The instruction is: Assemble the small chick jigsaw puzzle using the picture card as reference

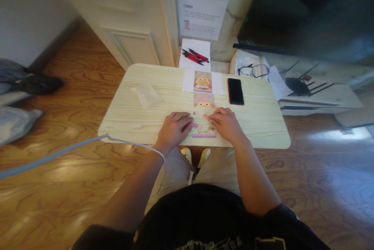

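My right hand (224, 122) has its thumb and fingers pinched together over the near middle of the table, on a small pink piece (205, 116) whose exact kind is too small to tell. My left hand (174, 127) rests palm down with loosely bent, open fingers beside a scatter of pink cut-out shapes (200, 128). A lilac strip (204, 135) lies near the front edge. Beyond my hands is a picture piece (203, 100) with a yellow cartoon face and pink hat. Above it, a full picture card (203, 81) of a similar figure lies on white paper (188, 80).
The pale wooden table (131, 121) also bears a clear plastic bag (148, 96) and a black phone (235, 91). Red pens (195, 56) lie on paper behind it. A grey-white cable (73, 148) runs from the left to my left wrist.
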`<action>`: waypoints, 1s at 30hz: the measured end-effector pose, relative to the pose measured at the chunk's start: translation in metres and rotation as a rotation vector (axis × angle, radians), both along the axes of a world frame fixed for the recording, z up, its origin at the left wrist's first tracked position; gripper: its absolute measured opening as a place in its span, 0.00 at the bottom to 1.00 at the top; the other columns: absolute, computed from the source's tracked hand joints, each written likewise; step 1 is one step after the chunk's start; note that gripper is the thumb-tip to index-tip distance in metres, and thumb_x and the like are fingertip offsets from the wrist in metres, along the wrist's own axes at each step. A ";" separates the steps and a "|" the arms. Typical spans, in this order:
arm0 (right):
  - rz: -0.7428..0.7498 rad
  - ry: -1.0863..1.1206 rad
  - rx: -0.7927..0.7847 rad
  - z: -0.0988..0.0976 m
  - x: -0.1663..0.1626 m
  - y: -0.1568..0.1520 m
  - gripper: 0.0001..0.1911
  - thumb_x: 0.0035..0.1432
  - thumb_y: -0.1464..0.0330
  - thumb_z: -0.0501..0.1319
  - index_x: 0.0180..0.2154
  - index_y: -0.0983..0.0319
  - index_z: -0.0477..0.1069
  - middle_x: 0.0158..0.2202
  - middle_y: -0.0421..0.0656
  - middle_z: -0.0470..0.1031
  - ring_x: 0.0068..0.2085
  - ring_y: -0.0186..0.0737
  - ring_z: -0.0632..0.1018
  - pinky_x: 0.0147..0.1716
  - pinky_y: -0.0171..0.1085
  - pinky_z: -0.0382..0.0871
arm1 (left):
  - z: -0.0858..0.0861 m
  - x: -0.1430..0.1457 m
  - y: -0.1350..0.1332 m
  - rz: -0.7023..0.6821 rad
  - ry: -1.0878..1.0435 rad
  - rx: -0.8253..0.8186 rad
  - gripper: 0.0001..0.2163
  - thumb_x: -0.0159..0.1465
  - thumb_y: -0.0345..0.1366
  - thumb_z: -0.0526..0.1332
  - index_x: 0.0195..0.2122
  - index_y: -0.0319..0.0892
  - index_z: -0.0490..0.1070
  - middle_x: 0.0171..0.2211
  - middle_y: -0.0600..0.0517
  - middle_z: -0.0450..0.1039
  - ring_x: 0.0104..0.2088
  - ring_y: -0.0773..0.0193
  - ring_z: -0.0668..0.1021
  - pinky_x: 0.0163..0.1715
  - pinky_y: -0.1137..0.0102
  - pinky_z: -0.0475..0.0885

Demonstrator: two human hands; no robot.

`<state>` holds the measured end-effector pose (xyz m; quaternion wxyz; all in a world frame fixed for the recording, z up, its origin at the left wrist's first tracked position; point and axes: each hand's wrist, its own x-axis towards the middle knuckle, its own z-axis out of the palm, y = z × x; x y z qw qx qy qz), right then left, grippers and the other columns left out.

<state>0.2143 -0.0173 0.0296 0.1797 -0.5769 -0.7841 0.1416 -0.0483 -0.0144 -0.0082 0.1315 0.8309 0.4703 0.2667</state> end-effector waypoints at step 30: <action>0.233 0.109 -0.030 -0.002 -0.024 -0.051 0.28 0.62 0.83 0.54 0.57 0.61 0.78 0.53 0.51 0.74 0.55 0.47 0.72 0.60 0.45 0.69 | -0.001 0.001 0.000 0.007 0.008 0.016 0.13 0.73 0.41 0.58 0.50 0.48 0.81 0.55 0.49 0.79 0.56 0.53 0.76 0.58 0.54 0.71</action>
